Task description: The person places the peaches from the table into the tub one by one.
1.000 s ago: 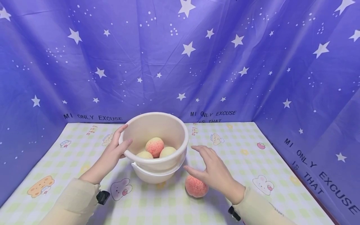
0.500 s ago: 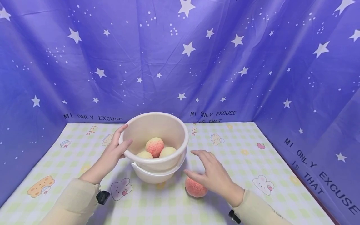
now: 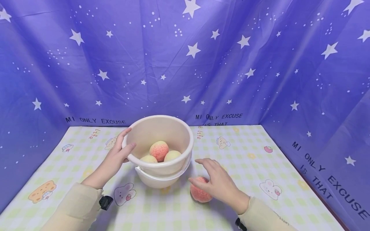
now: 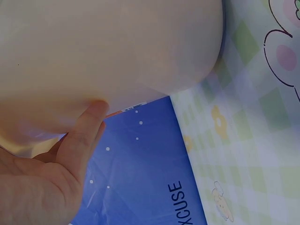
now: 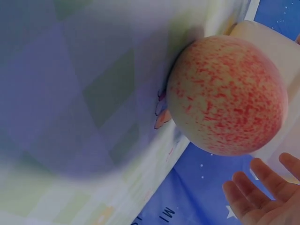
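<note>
A cream-white bucket [image 3: 163,172] stands on the table with its handle hanging low across the front. Inside lie a pink-speckled peach [image 3: 159,151] and two paler yellow round fruits [image 3: 172,156], partly hidden by the rim. My left hand [image 3: 114,157] grips the bucket's left rim, thumb over the edge and fingers along the outside wall. To the right of the bucket, a pink-red peach [image 3: 198,193] sits on the tablecloth. My right hand [image 3: 221,181] hovers over that peach, fingers spread and holding nothing; the right wrist view shows a gap between fingertips and peach [image 5: 227,96].
A green-and-white checked tablecloth [image 3: 138,215] with cartoon prints covers the table. Blue-purple curtains [image 3: 162,57] with white stars rise behind the table and along both sides.
My right hand has sunk a little, lower over the loose peach. The left hand, the bucket and the fruit in it have stayed put.
</note>
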The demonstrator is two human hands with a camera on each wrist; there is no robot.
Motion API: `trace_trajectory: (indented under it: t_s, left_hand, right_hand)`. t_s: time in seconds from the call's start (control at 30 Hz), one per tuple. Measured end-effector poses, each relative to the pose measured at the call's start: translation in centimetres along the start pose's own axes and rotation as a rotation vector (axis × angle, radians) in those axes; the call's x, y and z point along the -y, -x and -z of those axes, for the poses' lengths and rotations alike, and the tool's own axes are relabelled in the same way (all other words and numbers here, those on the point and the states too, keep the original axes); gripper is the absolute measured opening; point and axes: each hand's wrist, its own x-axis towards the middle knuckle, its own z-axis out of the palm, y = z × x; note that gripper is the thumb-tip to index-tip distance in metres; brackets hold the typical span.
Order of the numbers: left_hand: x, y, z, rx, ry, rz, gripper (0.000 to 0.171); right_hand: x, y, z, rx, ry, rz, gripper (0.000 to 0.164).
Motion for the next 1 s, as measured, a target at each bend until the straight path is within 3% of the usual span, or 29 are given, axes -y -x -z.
trace_trajectory:
  t_s: [1.0]
  left_hand:
    - [0.1, -0.1, 0.0, 0.001, -0.004, 0.005, 0.067]
  right_hand:
    - [-0.8, 0.7, -1.6, 0.100, 0.005, -0.039, 0.058]
